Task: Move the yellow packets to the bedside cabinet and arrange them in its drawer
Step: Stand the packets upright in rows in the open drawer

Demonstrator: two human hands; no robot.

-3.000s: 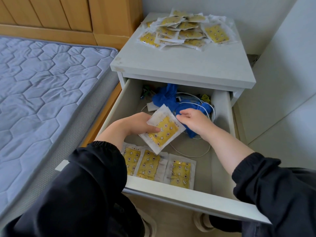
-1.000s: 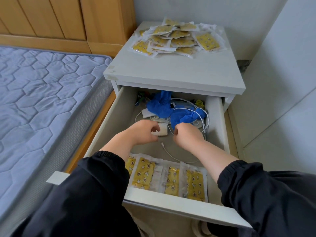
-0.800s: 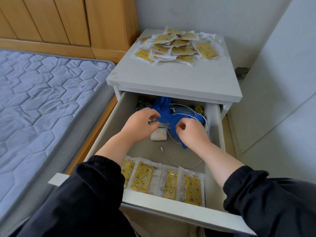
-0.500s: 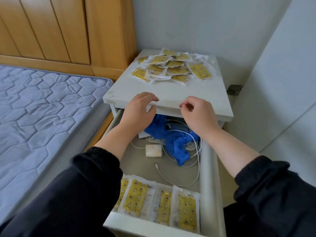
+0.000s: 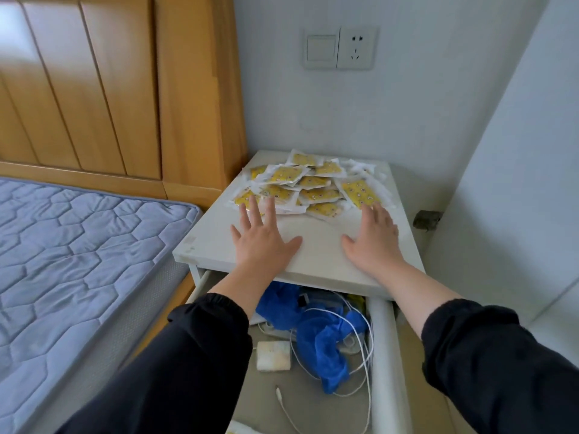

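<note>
A heap of several yellow packets (image 5: 308, 186) lies at the back of the white bedside cabinet's top (image 5: 316, 245). My left hand (image 5: 261, 241) is flat over the top with fingers spread, its fingertips at the heap's near left edge. My right hand (image 5: 372, 238) is spread the same way, fingertips at the heap's near right edge. Neither hand holds anything. Below, the drawer (image 5: 387, 355) stands pulled out. Only a corner of one packet (image 5: 242, 429) shows at the bottom edge; my sleeves hide the drawer's front.
In the drawer lie a crumpled blue bag (image 5: 316, 336), white cables (image 5: 360, 355) and a small white block (image 5: 273, 355). The grey mattress (image 5: 78, 252) and wooden headboard (image 5: 125, 86) are on the left. A wall socket (image 5: 340, 48) is above; a white wall on the right.
Both hands laid a packet in the drawer's front row, pushed at the clutter behind, then rose out of the drawer and reached forward over the cabinet top. The view tilted upward.
</note>
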